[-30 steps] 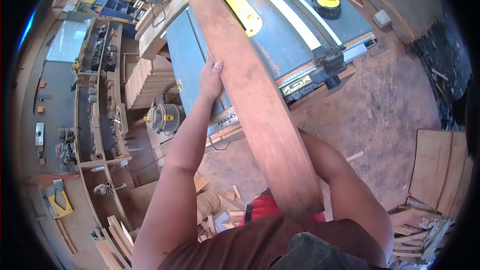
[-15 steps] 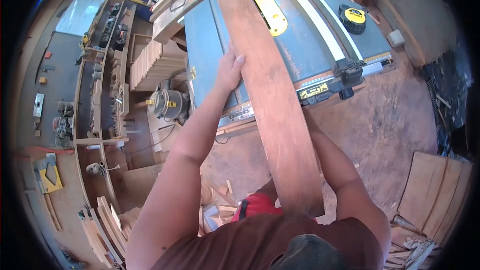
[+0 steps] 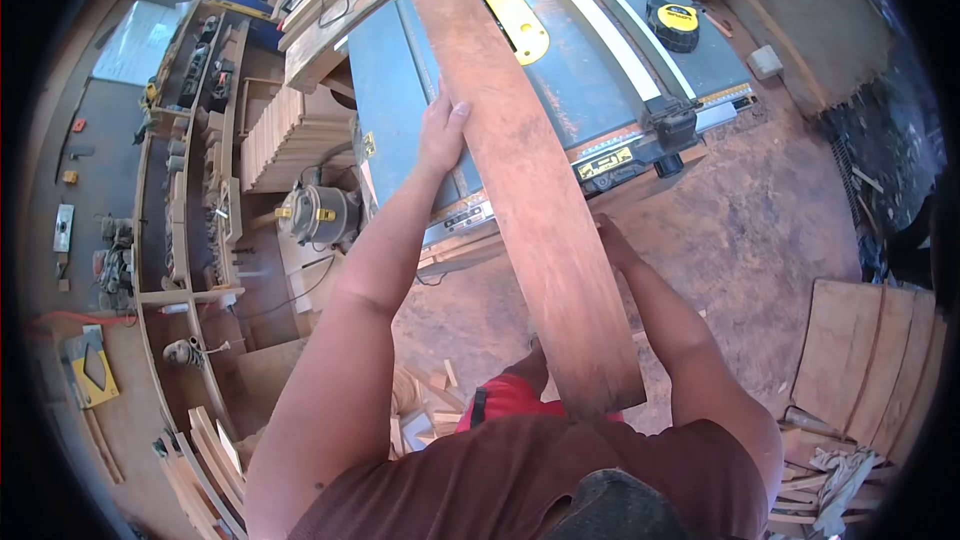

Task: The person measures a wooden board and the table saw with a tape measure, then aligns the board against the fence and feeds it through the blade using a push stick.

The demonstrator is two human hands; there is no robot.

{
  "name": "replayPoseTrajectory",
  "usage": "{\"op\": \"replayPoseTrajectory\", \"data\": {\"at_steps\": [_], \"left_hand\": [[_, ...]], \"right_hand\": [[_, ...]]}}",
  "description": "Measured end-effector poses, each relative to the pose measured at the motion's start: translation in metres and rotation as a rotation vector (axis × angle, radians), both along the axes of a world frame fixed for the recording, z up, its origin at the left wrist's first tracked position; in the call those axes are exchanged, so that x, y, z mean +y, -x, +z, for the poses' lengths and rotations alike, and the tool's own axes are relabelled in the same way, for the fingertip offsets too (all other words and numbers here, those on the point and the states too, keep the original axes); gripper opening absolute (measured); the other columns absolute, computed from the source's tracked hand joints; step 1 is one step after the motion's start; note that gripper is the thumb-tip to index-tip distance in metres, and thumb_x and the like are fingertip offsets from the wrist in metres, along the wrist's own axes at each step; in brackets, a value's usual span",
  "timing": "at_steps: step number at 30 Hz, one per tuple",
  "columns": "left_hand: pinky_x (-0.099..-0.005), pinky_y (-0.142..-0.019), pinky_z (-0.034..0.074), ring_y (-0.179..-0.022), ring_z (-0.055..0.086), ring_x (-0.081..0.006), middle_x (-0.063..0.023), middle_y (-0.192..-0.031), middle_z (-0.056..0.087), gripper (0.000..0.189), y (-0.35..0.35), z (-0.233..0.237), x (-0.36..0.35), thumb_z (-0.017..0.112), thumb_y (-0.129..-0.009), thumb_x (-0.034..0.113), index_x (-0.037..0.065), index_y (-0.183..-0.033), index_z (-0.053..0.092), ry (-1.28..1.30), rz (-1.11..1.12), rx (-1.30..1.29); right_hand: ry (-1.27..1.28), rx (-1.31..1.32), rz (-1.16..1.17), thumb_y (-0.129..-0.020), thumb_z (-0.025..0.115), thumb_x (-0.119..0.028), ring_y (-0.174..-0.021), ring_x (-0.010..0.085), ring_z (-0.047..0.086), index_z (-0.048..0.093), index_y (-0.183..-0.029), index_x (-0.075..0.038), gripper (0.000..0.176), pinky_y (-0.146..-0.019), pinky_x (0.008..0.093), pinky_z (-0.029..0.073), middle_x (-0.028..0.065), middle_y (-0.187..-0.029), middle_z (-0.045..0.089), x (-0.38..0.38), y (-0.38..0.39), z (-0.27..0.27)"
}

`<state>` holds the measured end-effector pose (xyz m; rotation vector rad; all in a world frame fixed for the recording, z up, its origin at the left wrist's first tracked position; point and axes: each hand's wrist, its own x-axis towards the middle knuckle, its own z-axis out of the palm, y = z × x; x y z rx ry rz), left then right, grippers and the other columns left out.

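— What has changed since half a second ago?
— Little is shifted. The saw table [image 3: 600, 90] is still lain across by the plank [image 3: 520, 170], whose far end is carried beyond both hands and whose near end is kept behind them. The right hand [image 3: 612, 240], hidden before, is now seen at the plank's right edge.
— And the grip?
— The left edge is clasped by the left hand [image 3: 440, 130], farther forward than the right. Whether the right hand is closed cannot be told. The plank is judged steadied from both sides.

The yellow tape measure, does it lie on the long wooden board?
No, the tape measure lies on the saw table, apart from the board.
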<state>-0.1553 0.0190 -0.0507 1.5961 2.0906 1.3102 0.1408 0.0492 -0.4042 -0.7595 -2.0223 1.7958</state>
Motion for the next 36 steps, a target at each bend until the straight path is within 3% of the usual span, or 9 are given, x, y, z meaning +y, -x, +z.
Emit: {"op": "replayPoseTrajectory", "data": {"at_steps": [2,4,10,12,19,21,24,33,36], "left_hand": [[-0.0416,-0.104,0.038,-0.122,0.052,-0.0416,-0.0281,-0.131,0.054,0.067,-0.004,0.007,-0.003,0.045,-0.091,0.032,-0.007,-0.145,0.032,0.087,0.049,0.019],[-0.0416,-0.104,0.038,-0.123,0.052,-0.0416,-0.0283,-0.130,0.055,0.067,-0.001,0.003,-0.001,0.045,-0.092,0.032,-0.007,-0.145,0.032,0.083,0.055,0.034],[-0.0419,-0.105,0.038,-0.125,0.050,-0.0417,-0.0289,-0.132,0.053,0.068,0.006,-0.012,-0.002,0.046,-0.095,0.036,-0.007,-0.145,0.030,0.053,0.066,0.061],[-0.0424,-0.106,0.038,-0.126,0.049,-0.0415,-0.0288,-0.134,0.051,0.070,0.020,-0.026,0.002,0.046,-0.096,0.039,-0.007,-0.146,0.029,0.072,0.091,0.112],[-0.0419,-0.111,0.031,-0.132,0.044,-0.0380,-0.0284,-0.139,0.047,0.077,0.022,-0.021,0.005,0.044,-0.096,0.047,-0.008,-0.147,0.026,0.138,0.121,0.131],[-0.0419,-0.116,0.019,-0.141,0.033,-0.0338,-0.0269,-0.147,0.039,0.082,0.023,-0.033,0.003,0.041,-0.096,0.053,-0.007,-0.149,0.022,0.161,0.113,0.128],[-0.0418,-0.119,0.009,-0.145,0.024,-0.0308,-0.0255,-0.151,0.033,0.084,0.012,-0.033,-0.001,0.039,-0.096,0.056,-0.005,-0.150,0.020,0.225,0.104,-0.011],[-0.0431,-0.119,0.014,-0.141,0.033,-0.0356,-0.0298,-0.147,0.037,0.090,-0.065,-0.020,-0.117,0.056,-0.091,0.052,-0.005,-0.150,0.021,0.220,0.056,-0.092],[-0.0375,-0.115,0.026,-0.141,0.032,-0.0325,-0.0302,-0.148,0.035,0.089,-0.107,0.002,-0.151,0.062,-0.092,0.042,-0.003,-0.152,0.014,0.070,0.035,-0.454]], "right_hand": [[0.412,-0.256,-0.081,-0.099,0.051,-0.040,-0.078,0.0158,0.062,0.054,-0.118,-0.005,0.040,-0.069,0.0304,0.050,0.0091,-0.088,0.064,-0.008,-0.037,0.068],[0.823,-0.121,-0.086,-0.101,0.045,-0.041,-0.069,0.0114,0.057,0.052,-0.115,-0.003,0.041,-0.062,0.0260,0.047,0.0052,-0.082,0.061,-0.025,-0.063,0.082],[1.305,0.355,-0.317,-0.093,0.030,-0.071,-0.109,0.0255,0.060,0.047,-0.132,-0.005,0.078,-0.094,0.0399,0.049,0.0140,-0.120,0.062,-0.138,-0.157,0.185],[1.438,0.478,-0.343,-0.082,0.026,-0.083,-0.130,0.0293,0.046,0.041,-0.140,-0.007,0.097,-0.108,0.0455,0.038,0.0169,-0.141,0.048,-0.173,-0.189,0.197],[1.103,1.034,-0.506,-0.087,0.047,-0.073,-0.129,0.0295,0.047,0.037,-0.143,-0.007,0.087,-0.105,0.0507,0.041,0.0157,-0.141,0.048,-0.239,-0.152,0.326],[0.956,0.482,-0.896,-0.092,0.058,-0.053,-0.126,0.0317,0.050,0.034,-0.145,-0.005,0.074,-0.104,0.0558,0.042,0.0119,-0.141,0.047,-0.240,-0.154,0.300],[0.736,0.418,-0.852,-0.093,0.065,-0.030,-0.119,0.0281,0.056,0.041,-0.139,-0.003,0.058,-0.099,0.0523,0.047,0.0109,-0.135,0.053,-0.236,-0.133,0.347],[0.769,0.385,-0.966,-0.090,0.066,-0.021,-0.118,0.0269,0.056,0.043,-0.138,-0.005,0.056,-0.097,0.0490,0.049,0.0110,-0.131,0.056,-0.350,-0.267,0.351],[0.833,0.367,-1.013,-0.091,0.065,-0.025,-0.118,0.0266,0.056,0.042,-0.138,-0.004,0.056,-0.098,0.0452,0.048,0.0121,-0.131,0.056,-0.385,-0.323,0.379]]}}
